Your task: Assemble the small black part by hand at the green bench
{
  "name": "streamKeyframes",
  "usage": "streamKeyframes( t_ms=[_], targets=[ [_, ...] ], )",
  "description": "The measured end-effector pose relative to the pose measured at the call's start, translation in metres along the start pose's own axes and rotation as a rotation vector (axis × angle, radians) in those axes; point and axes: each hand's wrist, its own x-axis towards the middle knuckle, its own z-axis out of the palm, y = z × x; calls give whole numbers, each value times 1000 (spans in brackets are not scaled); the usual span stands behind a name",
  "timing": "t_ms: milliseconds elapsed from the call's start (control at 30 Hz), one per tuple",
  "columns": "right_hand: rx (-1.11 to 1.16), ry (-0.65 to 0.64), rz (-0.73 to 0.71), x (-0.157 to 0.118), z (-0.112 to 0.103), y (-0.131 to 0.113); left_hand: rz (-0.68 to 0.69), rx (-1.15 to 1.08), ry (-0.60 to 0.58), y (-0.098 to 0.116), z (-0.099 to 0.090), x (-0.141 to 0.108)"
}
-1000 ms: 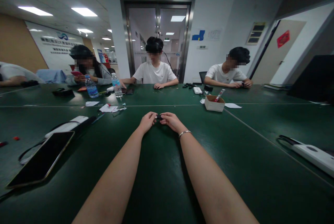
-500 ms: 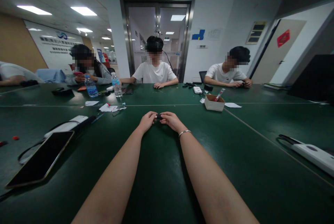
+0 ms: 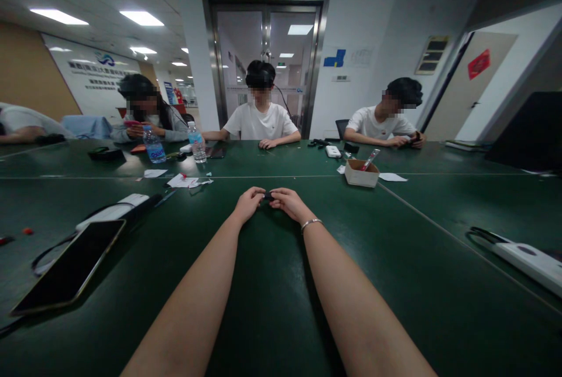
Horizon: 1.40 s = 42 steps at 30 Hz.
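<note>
Both my arms reach forward over the dark green table (image 3: 272, 307). A small black object (image 3: 267, 196) sits between my fingertips, too small to name and partly covered by them. My left hand (image 3: 249, 204) pinches its left end. From the other side my right hand (image 3: 290, 204) pinches its right end, with a silver bracelet (image 3: 311, 222) round that wrist. The two hands are close together, low over the table top.
On the left lie a phone (image 3: 72, 266) and a white power strip (image 3: 113, 212). Two water bottles (image 3: 153, 146) stand beyond, and a small cardboard box (image 3: 361, 173) is at right. Another power strip (image 3: 529, 261) lies far right. Several people (image 3: 261, 119) sit across the table.
The hands have hardly moved. The black object shows slightly differently between the fingertips, and the whole view has shifted a touch.
</note>
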Motion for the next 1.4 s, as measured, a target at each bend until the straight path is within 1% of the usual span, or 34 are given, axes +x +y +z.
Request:
streamKeyframes(
  t_ms=[200,400,633,800,967,1100,1233,1400],
  targets=[
    [-7,-3,3,0,0,0,31,20,12,-3,-1,2],
    [-8,-6,5,1,-1,0,4,21,10,-1,-1,1],
    [-19,-5,0,1,0,0,-14,22,11,-5,-1,3],
    [-13,-6,11,0,1,0,21,8,-23,-2,-1,2],
    [-5,4,12,-1,1,-1,-24,8,16,-2,0,3],
    [-3,1,11,-2,1,-2,-15,4,-12,-1,0,3],
    [0,-1,14,-2,1,-3,-49,25,5,-1,-1,3],
    [-2,-1,18,-2,1,-3,-29,16,-4,-3,-1,4]
  ],
)
